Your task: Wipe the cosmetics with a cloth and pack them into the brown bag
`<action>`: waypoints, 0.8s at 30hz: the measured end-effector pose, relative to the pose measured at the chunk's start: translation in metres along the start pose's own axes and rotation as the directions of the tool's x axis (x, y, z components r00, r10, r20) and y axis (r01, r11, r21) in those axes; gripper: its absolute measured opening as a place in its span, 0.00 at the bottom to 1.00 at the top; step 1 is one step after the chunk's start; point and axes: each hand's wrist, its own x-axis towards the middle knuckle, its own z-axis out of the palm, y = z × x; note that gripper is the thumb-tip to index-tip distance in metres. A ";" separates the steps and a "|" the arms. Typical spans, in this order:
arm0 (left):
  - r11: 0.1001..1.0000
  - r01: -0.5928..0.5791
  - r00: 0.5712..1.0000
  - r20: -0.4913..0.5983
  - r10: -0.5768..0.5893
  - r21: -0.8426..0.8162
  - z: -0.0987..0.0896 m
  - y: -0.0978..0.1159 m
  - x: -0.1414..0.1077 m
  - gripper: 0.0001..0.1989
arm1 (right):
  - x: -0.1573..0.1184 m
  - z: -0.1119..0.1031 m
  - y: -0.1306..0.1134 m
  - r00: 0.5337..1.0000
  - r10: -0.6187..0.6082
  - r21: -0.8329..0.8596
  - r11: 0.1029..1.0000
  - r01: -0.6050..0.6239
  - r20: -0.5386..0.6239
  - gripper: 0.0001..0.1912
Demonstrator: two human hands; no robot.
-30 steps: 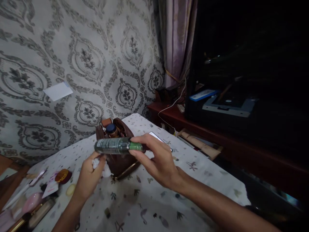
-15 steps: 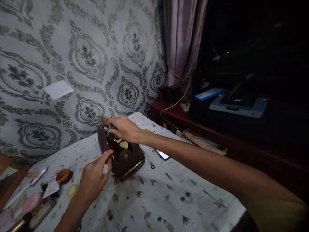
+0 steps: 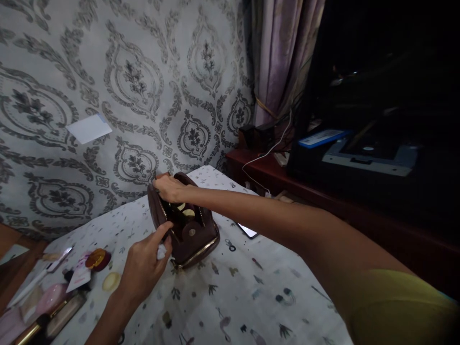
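A dark brown handbag [image 3: 187, 251] with a gold zip stands unzipped on the patterned cloth, its mouth facing up. My left hand [image 3: 143, 263] is closed on the near left edge of its opening, thumb and finger pinching the rim. A small white wad [image 3: 161, 252], perhaps tissue, shows against that palm. My right hand [image 3: 169, 188] reaches into the far end of the bag, and its fingertips are hidden there. Inside, below my right wrist, lie pale yellow round pieces [image 3: 188, 212]. A round snap flap [image 3: 192, 232] shows at the near end.
Makeup items, among them a pink rounded case [image 3: 53, 296], an amber round jar [image 3: 97, 259] and a pale yellow disc [image 3: 111, 281], lie at left. A phone [image 3: 248, 232] rests beyond the bag. A dark red cabinet [image 3: 233, 160] with a white cable [image 3: 268, 155] stands at right.
My right hand has moved deeper into the far end of the bag, and its fingers have dropped out of sight. My left hand keeps its hold on the rim. The view has shifted slightly.
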 end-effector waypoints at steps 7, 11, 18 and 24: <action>1.000 -0.007 1.000 -0.001 0.007 -0.010 0.001 -0.002 -0.001 0.17 | 0.010 0.010 -0.002 0.997 0.079 0.026 0.997 -0.079 -0.008 0.20; 1.000 0.000 1.000 0.000 0.000 -0.026 0.003 -0.003 -0.002 0.17 | 0.017 0.013 -0.002 0.994 0.096 0.029 0.995 -0.095 -0.043 0.20; 1.000 -0.001 1.000 -0.007 0.001 -0.015 0.005 -0.004 -0.005 0.18 | 0.022 0.010 0.012 0.998 0.061 0.031 0.998 -0.061 -0.011 0.21; 1.000 0.002 1.000 -0.003 -0.002 -0.022 0.003 -0.003 -0.004 0.18 | 0.025 0.000 0.025 0.999 0.049 0.018 0.999 -0.049 0.004 0.25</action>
